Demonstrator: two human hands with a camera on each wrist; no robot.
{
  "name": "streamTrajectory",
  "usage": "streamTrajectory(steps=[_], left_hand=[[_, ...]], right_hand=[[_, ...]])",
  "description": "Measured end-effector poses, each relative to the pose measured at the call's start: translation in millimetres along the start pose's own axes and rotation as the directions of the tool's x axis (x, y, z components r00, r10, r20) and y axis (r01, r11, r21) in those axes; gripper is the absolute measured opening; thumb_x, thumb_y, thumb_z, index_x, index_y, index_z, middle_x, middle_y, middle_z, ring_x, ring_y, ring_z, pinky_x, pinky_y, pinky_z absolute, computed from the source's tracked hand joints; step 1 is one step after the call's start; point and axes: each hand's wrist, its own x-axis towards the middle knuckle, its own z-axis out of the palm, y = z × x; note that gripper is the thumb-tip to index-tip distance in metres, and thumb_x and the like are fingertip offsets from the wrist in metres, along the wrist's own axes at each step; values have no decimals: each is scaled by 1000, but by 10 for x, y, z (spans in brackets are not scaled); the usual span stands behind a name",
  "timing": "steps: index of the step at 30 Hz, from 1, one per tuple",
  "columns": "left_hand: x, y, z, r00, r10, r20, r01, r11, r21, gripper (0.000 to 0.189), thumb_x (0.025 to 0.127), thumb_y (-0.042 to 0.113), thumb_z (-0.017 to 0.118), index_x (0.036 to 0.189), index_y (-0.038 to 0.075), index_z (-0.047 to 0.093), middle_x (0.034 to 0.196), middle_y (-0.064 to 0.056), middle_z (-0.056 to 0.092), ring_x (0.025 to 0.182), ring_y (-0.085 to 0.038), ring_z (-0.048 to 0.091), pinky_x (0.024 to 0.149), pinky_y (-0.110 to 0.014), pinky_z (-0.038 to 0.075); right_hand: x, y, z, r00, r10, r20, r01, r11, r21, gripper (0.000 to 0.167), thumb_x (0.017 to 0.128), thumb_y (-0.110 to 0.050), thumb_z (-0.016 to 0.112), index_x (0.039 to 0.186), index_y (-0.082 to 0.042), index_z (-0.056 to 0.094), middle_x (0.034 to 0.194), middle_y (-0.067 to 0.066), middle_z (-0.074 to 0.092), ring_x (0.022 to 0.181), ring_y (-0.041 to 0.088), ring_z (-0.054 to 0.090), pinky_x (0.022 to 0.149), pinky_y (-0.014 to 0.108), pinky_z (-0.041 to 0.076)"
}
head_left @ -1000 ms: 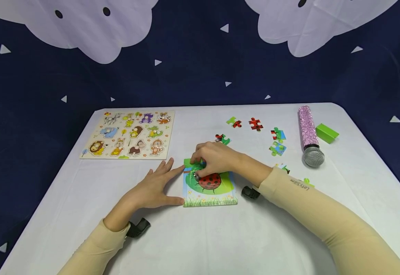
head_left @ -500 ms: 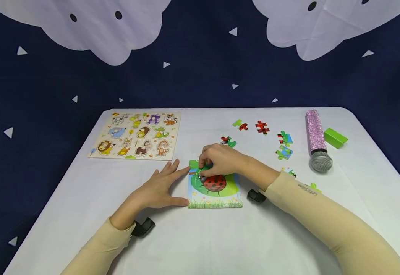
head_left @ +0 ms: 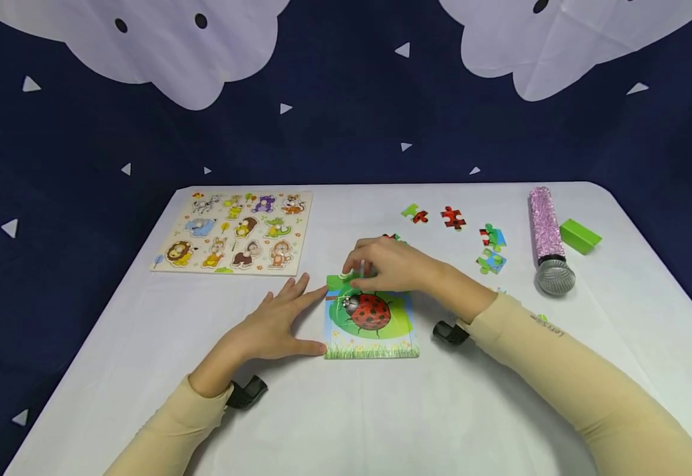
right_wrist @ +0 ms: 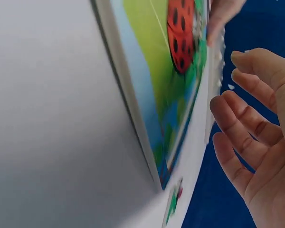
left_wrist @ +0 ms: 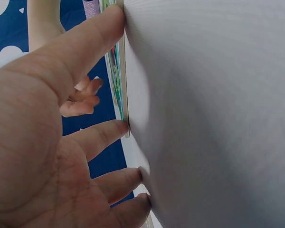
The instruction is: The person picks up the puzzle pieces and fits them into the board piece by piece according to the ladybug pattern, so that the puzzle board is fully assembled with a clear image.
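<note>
A small ladybug puzzle board (head_left: pixel 372 347) lies flat on the white table. My left hand (head_left: pixel 271 324) rests at its left side with fingers spread; the thumb and index fingertips touch the board's edge, which shows in the left wrist view too. Just above the board's far part is my right hand (head_left: pixel 390 264), its fingers loosely bent. In the right wrist view nothing sits between those fingers, and they are apart from the board (right_wrist: pixel 147 57). The right hand hides part of the board's far edge and most of a loose puzzle piece (head_left: pixel 394 237) behind it.
Loose puzzle pieces lie behind and to the right, among them a red one (head_left: pixel 453 218) and a blue-green one (head_left: pixel 492 261). A pink glitter microphone (head_left: pixel 548 231) and a green block (head_left: pixel 580 237) are at the right. An animal puzzle board (head_left: pixel 235 231) lies back left.
My right hand has lifted off the ladybug's head and shifted back, its fingers loosening. More of the ladybug shows. The left hand stays at the board's edge; the head view has shifted slightly.
</note>
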Motion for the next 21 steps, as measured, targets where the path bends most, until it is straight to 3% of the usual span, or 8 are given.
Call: streamTrajectory(steps=[11,21], left_hand=[[14,-1,4,1000,-2,-6,2,1000,2,103,87,53,87,170,22,35,179,-23,12,166,-49,8,129,-77,12],[0,6,-5,1000,3,-10,-3,1000,14,103,86,53,87,170,22,36,179,-24,14,166,-50,10,129,-77,14]], right_hand=[[-153,160,-245,992,121,-43,-122,992,-15,21,99,-23,77,119,-15,80,109,0,76,90,11,72,77,34,60],[-323,397,-505,968,233,-92,-237,971,-31,27,99,-21,76,125,-13,78,113,3,78,95,17,74,81,38,58]])
